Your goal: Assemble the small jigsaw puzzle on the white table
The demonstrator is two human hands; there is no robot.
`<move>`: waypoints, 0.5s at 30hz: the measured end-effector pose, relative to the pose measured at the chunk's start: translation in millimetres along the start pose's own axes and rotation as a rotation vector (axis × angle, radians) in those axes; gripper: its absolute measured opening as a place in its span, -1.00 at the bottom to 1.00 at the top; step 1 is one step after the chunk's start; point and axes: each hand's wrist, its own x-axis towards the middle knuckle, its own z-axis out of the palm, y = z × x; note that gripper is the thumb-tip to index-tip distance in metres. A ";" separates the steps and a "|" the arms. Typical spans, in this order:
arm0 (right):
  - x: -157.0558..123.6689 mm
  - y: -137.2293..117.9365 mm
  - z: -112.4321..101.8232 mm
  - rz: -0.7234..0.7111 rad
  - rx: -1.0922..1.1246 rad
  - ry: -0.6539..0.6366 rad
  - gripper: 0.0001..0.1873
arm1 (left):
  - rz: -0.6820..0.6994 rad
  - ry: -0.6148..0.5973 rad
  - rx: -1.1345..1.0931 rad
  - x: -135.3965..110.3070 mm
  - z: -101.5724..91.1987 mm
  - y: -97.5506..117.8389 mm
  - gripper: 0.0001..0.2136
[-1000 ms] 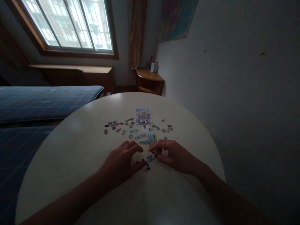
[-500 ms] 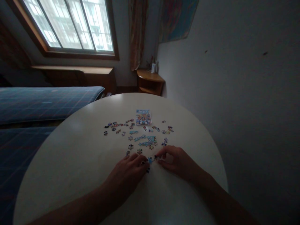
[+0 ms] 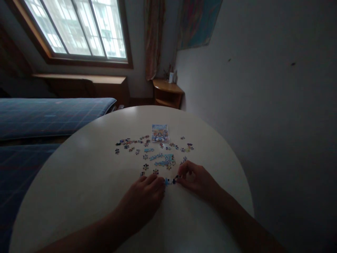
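Observation:
Between my hands, low on the round table, lies a short row of blue and dark jigsaw puzzle pieces. My left hand is closed at the left end of this row, its fingertips partly hiding the pieces there. At the right end, my right hand pinches a dark puzzle piece between thumb and forefinger. Just beyond lies a joined light-blue section of the puzzle. Single pieces lie a little above my left hand.
A picture sheet of the puzzle lies further back on the table. Loose pieces spread to its left, others to its right. A bed with a plaid cover stands to the left; a wall runs along the right.
My left fingers have drawn slightly left and closed together, uncovering more of the row. The dark piece in my right hand now sits at the row's right end. The view has shifted slightly.

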 end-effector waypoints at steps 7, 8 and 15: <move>0.6 4.2 1.0 -0.072 0.024 -0.016 -0.84 | 0.035 0.143 -0.060 -8.4 6.8 0.5 -0.86; 0.9 4.2 0.4 -0.054 0.014 -0.019 -0.85 | 0.038 0.139 -0.076 -9.0 5.3 -1.5 -0.88; 0.3 -0.8 -1.8 0.000 0.058 -0.047 -0.97 | 0.210 0.111 -0.110 -14.7 -2.0 -18.7 -0.92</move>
